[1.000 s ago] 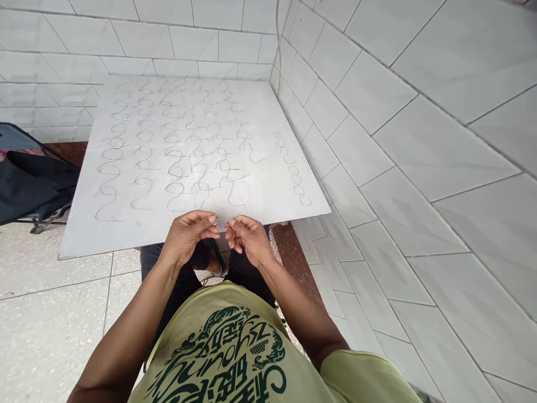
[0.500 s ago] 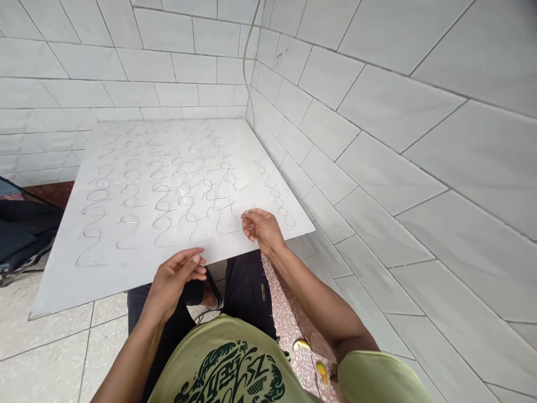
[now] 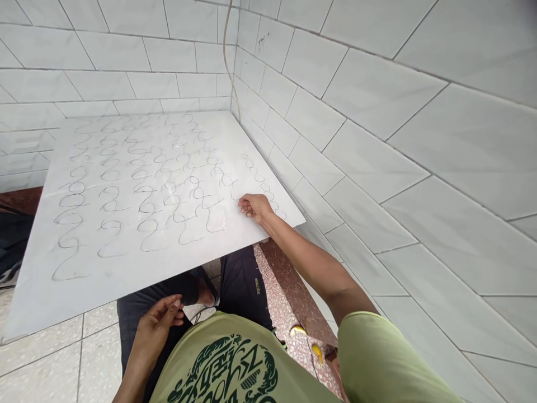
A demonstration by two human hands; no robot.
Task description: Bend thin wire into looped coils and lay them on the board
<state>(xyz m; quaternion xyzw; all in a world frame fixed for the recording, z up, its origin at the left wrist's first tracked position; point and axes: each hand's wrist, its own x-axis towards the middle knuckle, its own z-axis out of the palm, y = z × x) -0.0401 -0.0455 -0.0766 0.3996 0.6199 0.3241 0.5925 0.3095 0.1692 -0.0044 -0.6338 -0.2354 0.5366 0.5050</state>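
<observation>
Strands [image 3: 147, 211] on board [image 3: 126, 274], wall [image 3: 377, 151] at right

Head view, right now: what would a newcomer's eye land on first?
A newcomer would likely see the big white board first, left and centre, with its columns of thin, dark, curling lines. Next come the right hand, over the board's near right part, and the left hand, lower, in front of the dark trousers. Two small yellow things at lower right, on pinkish ground, stand out too.

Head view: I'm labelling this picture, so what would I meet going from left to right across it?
Dark fabric, leftmost column of thin dark curls, left hand, right hand, rightmost yellow object on the floor.
</observation>
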